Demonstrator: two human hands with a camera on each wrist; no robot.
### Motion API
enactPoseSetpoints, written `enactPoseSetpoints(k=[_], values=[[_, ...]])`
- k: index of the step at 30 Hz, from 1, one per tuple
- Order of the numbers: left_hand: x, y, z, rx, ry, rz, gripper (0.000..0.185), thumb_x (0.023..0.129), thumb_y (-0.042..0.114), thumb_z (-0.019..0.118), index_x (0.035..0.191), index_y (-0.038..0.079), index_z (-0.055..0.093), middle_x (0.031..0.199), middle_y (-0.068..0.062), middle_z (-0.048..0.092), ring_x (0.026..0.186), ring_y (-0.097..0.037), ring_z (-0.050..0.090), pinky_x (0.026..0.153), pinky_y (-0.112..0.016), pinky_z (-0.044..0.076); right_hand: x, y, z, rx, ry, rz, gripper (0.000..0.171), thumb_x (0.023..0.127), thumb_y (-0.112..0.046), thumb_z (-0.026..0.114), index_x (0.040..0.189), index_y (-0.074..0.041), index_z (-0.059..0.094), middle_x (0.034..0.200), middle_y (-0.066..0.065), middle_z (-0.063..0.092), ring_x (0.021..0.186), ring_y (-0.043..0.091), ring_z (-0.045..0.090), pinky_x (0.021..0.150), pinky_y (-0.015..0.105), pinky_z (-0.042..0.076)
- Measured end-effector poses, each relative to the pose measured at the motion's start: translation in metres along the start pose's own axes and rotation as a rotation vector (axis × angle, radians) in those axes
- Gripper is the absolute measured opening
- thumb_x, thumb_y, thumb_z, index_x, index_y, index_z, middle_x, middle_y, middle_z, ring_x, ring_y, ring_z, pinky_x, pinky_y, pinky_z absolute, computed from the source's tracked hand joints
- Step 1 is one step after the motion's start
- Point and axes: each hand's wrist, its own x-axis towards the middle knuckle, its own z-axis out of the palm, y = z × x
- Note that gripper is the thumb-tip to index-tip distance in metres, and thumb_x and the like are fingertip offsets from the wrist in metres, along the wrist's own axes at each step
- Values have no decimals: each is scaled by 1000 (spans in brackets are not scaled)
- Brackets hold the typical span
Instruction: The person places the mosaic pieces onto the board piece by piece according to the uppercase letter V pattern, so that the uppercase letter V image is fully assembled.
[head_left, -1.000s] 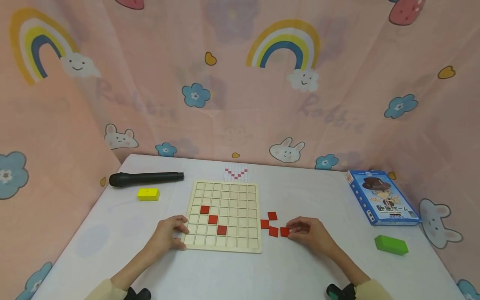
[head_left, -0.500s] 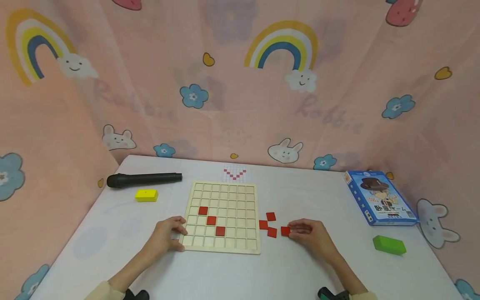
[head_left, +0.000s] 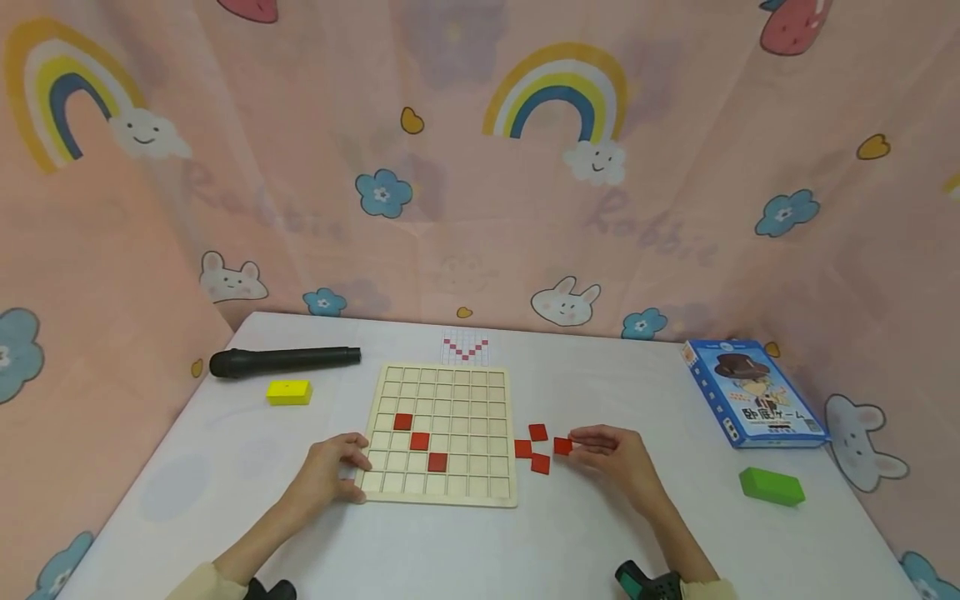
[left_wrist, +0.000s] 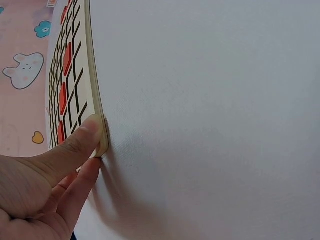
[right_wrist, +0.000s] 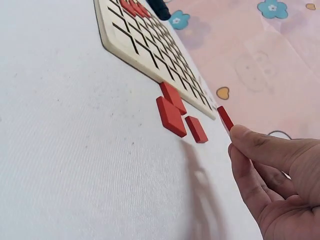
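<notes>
A wooden grid board lies on the white table with three red tiles set in a diagonal. My left hand holds the board's near left corner, thumb on its edge. My right hand pinches a red square tile, lifted just off the table. Three more red tiles lie loose between the board and that hand.
A black microphone and a yellow block lie at the back left. A small pattern card sits behind the board. A blue game box and a green block are on the right. Patterned pink curtains surround the table.
My right hand has lifted the red tile off the table and carried it slightly left, toward the other tiles. The left hand has stayed on the board corner.
</notes>
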Motion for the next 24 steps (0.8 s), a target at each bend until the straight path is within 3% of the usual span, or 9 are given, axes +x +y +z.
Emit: enactPoseSetpoints(k=[24], values=[[-1, 2, 0, -17, 8, 6, 34, 49, -13, 85, 74, 3, 68, 106, -10, 65, 108, -35, 58, 101, -52, 41, 11, -27, 35, 112, 17, -29, 32, 80, -7, 76, 110, 0, 69, 107, 15, 69, 97, 26, 67, 84, 28, 55]])
